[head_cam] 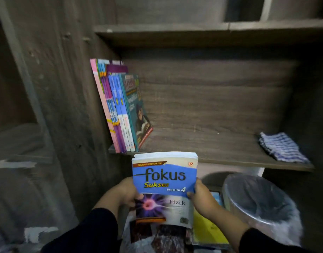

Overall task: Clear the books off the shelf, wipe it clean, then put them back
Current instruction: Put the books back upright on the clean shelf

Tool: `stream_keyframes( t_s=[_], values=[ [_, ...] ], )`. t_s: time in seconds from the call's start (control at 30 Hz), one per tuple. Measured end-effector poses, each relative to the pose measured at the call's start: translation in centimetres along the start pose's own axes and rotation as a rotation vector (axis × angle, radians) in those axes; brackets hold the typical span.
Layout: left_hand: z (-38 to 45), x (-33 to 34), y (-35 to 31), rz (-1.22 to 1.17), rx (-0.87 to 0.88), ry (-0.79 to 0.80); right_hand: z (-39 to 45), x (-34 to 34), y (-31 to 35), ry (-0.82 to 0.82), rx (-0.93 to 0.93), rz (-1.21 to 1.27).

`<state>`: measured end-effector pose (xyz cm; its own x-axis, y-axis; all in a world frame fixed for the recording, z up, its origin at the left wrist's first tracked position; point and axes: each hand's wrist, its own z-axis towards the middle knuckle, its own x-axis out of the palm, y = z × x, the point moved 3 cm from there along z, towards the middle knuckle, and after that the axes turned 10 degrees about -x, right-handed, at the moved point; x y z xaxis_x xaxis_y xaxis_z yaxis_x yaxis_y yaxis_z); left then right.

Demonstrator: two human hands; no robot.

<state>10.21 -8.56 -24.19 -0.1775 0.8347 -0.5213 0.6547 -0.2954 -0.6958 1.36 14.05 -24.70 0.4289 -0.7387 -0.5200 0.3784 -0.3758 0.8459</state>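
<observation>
I hold a thick blue book (165,181) titled "fokus Sukses Fizik" upright in front of the wooden shelf (220,148), just below its front edge. My left hand (125,192) grips its left edge and my right hand (202,196) grips its right edge. Several books (120,110) stand leaning against the left wall of the shelf, the outermost one teal. A blue-and-white striped cloth (283,147) lies folded at the right end of the shelf board.
A bin lined with a clear plastic bag (261,203) stands below the shelf at the right. More books, one yellow (206,230), lie in a pile under my hands. Another shelf board (193,31) runs above. A wooden side panel (65,106) rises at the left.
</observation>
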Motion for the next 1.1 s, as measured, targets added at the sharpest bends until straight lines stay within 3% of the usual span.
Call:
stream_keyframes(
  t_s=[0.17,0.4,0.53,0.6,0.7,0.8,0.93,1.1],
  values=[
    [-4.0,-2.1,-7.0,0.176,0.159,-0.019,0.5,-5.3,3.6,-0.111,-0.012,0.003],
    [-1.3,-2.1,-14.7,-0.048,0.340,-0.197,6.2,-11.7,5.2,-0.263,0.016,0.123],
    [2.7,-1.3,-16.8,-0.091,0.318,-0.386,9.2,-13.1,4.3,-0.345,0.108,0.217],
    [4.9,-0.8,-17.1,-0.127,0.316,-0.407,10.2,-13.5,3.9,-0.381,0.142,0.221],
    [8.4,-0.6,-17.1,-0.155,0.267,-0.399,11.6,-13.8,3.2,-0.399,0.141,0.232],
    [6.7,-1.1,-18.4,-0.148,0.220,-0.396,12.2,-13.3,3.3,-0.393,0.119,0.278],
    [5.3,-0.8,-19.2,-0.316,0.208,-0.102,11.9,-12.7,3.9,-0.414,0.124,0.513],
    [4.0,-0.3,-18.6,-0.448,0.203,-0.084,11.2,-12.6,4.2,-0.416,0.186,0.534]
  ],
)
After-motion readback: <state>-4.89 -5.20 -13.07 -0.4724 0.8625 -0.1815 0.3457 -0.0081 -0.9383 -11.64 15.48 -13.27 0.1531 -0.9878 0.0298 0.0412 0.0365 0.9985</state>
